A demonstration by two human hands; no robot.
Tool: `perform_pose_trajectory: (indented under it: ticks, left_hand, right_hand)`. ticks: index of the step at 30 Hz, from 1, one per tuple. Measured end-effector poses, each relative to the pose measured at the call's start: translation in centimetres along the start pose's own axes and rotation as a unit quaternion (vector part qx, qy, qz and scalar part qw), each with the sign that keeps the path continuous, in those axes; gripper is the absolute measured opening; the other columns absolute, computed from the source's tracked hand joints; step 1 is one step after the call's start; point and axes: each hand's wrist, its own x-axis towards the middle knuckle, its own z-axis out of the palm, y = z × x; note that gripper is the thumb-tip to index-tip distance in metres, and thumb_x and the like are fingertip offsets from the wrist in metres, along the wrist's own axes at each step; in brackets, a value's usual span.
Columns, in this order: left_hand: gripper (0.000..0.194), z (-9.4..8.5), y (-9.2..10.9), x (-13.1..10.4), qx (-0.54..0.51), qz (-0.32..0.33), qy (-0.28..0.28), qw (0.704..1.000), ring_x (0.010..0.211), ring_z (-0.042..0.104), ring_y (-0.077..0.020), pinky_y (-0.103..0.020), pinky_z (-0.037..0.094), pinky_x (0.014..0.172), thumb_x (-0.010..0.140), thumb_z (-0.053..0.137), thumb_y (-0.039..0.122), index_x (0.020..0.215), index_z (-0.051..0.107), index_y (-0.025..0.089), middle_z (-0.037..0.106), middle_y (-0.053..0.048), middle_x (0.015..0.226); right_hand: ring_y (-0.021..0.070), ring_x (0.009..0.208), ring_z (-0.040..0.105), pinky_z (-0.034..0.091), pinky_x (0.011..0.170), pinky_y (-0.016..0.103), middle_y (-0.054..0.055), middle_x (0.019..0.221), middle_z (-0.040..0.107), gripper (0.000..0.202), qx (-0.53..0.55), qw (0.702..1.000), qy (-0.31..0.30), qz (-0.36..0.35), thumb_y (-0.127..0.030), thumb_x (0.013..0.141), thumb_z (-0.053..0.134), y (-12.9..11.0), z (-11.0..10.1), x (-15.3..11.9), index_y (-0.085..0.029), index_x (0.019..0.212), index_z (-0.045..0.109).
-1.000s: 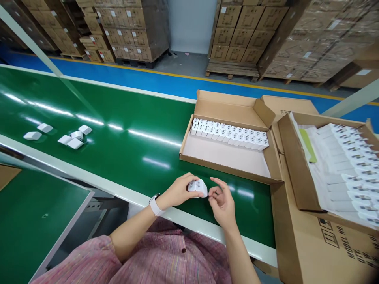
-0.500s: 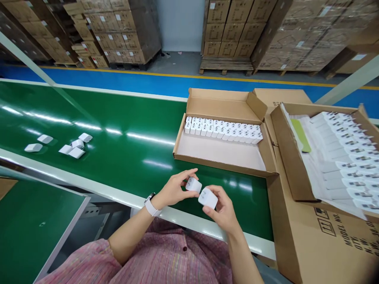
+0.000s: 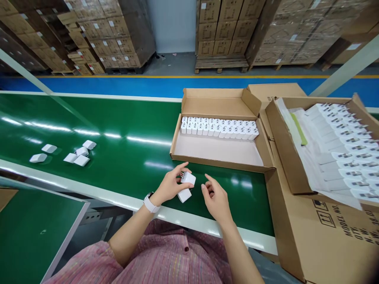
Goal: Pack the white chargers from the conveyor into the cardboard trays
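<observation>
Left hand (image 3: 168, 187): loaded. Thumb and fingers pinch a white upper adapter (image 3: 189, 178), metal prongs pointing back toward the fingers. Just below the thumb, a lower adapter (image 3: 184, 195), tilted, plain end toward the wearer; it seems held by the same hand (the fingers behind it are hidden, so its exact support I cannot tell).

Right hand (image 3: 217, 202): nothing in it. Index finger and thumb stand moderately apart, other fingers curled; near both adapters, touching neither.

Beneath both hands, a green belt (image 3: 127, 169). Just beyond them, an open shallow carton (image 3: 220, 162); along its far side, two rows of packed adapters (image 3: 219, 128), prongs up, pale liner showing on the near side. Right of the right hand, a deeper box (image 3: 284, 154) with many more pronged pieces. Well off to the left of the left hand, six loose adapters (image 3: 81, 160), scattered on the belt.

Step in hand, my reading: two pieces managed together in the left hand, the right free beside them. A next move would call for a light right-hand pinch on a smooth side, clear of the prongs, while the left grip stays snug; the lower piece looks the likelier to slip.
</observation>
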Motion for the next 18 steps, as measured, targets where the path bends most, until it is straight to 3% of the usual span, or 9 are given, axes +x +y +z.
perform_pose_trajectory:
  ticks: [2,4,6,8,10,12,15,18]
  left_hand:
    - [0.082,0.5,-0.5,-0.1,-0.01,-0.001,-0.008,1.0,0.1,0.066,-0.0211,-0.032,0.057,0.082,0.08,0.087,0.036,0.152,0.049,0.026,0.07,-0.01,0.118]
    - [0.084,0.9,-0.6,-0.5,-0.039,0.003,-0.029,0.999,0.101,0.067,-0.0216,-0.033,0.057,0.084,0.079,0.087,0.037,0.152,0.048,0.026,0.07,-0.01,0.118]
    - [0.085,1.0,-0.5,-0.9,-0.07,0.008,-0.043,0.997,0.103,0.067,-0.0225,-0.033,0.057,0.085,0.078,0.088,0.039,0.152,0.048,0.026,0.07,-0.01,0.118]
    - [0.085,0.9,-0.3,-1.1,-0.083,0.008,-0.048,0.995,0.102,0.068,-0.0229,-0.033,0.057,0.084,0.077,0.089,0.039,0.151,0.049,0.026,0.07,-0.011,0.117]
    - [0.086,0.6,-0.2,-1.2,-0.074,0.007,-0.039,0.996,0.101,0.068,-0.023,-0.033,0.057,0.084,0.077,0.09,0.039,0.151,0.05,0.026,0.071,-0.011,0.116]
    - [0.085,0.0,-0.2,-1.1,-0.048,0.013,-0.018,0.999,0.1,0.068,-0.023,-0.033,0.057,0.083,0.077,0.09,0.04,0.15,0.051,0.025,0.071,-0.011,0.115]
    - [0.08,-1.6,-0.2,-0.9,0.016,0.034,0.02,0.999,0.097,0.067,-0.0217,-0.03,0.056,0.077,0.078,0.088,0.043,0.148,0.054,0.023,0.071,-0.011,0.114]
    - [0.08,-3.3,-0.2,-1.0,0.098,0.034,0.026,0.994,0.084,0.064,-0.0175,-0.028,0.054,0.069,0.08,0.086,0.046,0.148,0.053,0.024,0.072,-0.008,0.113]
  right_hand:
    - [0.0264,0.102,0.064,0.059,0.082,0.042,0.014,0.123,0.064,0.049,-0.048,0.995,-0.009,-0.082,-0.046,0.101,0.052,0.0,0.1,0.0,-0.026,0.145,0.059]
    - [0.035,0.134,0.05,0.052,0.103,0.055,0.013,0.152,0.049,0.048,-0.092,0.979,-0.067,-0.167,-0.051,0.101,0.053,-0.1,0.0,0.0,-0.033,0.145,0.059]
    - [0.0401,0.147,0.035,0.042,0.111,0.065,0.01,0.165,0.034,0.052,-0.139,0.969,-0.086,-0.187,-0.057,0.102,0.049,0.0,-0.1,0.0,-0.036,0.149,0.054]
    - [0.0413,0.149,0.032,0.04,0.112,0.068,0.013,0.167,0.03,0.06,-0.159,0.974,-0.05,-0.153,-0.061,0.103,0.042,0.1,-0.3,0.1,-0.033,0.157,0.044]
    - [0.0394,0.148,0.035,0.041,0.112,0.065,0.015,0.164,0.035,0.064,-0.144,0.98,-0.022,-0.134,-0.06,0.104,0.04,0.3,-0.4,0.1,-0.029,0.16,0.037]
    - [0.0358,0.145,0.04,0.043,0.113,0.06,0.015,0.157,0.045,0.061,-0.12,0.979,-0.063,-0.153,-0.054,0.104,0.044,0.3,-0.4,0.0,-0.027,0.159,0.038]
    - [0.034,0.143,0.045,0.041,0.115,0.059,0.013,0.149,0.057,0.056,-0.125,0.961,-0.175,-0.176,-0.04,0.101,0.053,0.2,-0.3,-0.2,-0.026,0.155,0.044]
    - [0.036,0.14,0.049,0.042,0.112,0.062,0.012,0.14,0.064,0.049,-0.137,0.954,-0.21,-0.167,-0.038,0.098,0.061,0.5,-0.2,-0.2,-0.027,0.145,0.055]
